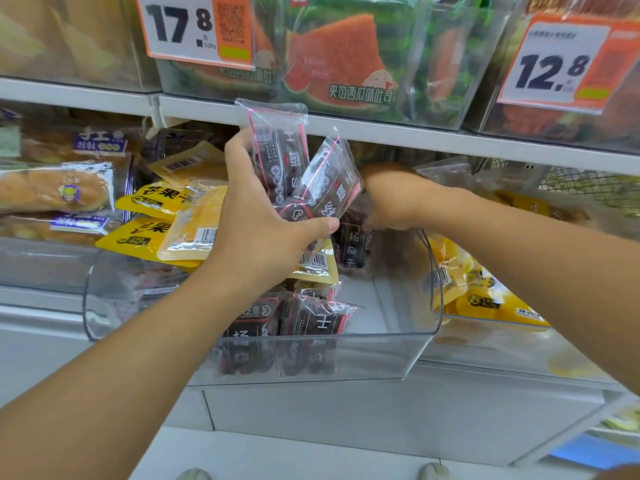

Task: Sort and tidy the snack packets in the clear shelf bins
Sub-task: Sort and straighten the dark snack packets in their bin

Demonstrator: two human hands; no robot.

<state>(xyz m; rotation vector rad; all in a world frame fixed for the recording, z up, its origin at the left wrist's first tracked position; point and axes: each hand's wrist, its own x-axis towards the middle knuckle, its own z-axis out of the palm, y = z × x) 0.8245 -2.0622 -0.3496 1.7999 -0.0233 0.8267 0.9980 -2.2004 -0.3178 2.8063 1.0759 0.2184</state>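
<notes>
1. The left hand (258, 233) grips two dark packets (304, 171) above the clear bin (408, 327), thumb clamped across their lower edges; the glossy film looks slick, so one could slide out and drop
2. The right hand (391, 199) reaches deep into the bin's back; its fingers are hidden, so I cannot tell whether they hold anything
3. Yellow packets (166, 230) lie heaped loosely beside the left hand; a nudge could tip them over the curved rim
4. More dark packets stand upright at the bin's front, soft, crinkly and lumpy
</notes>
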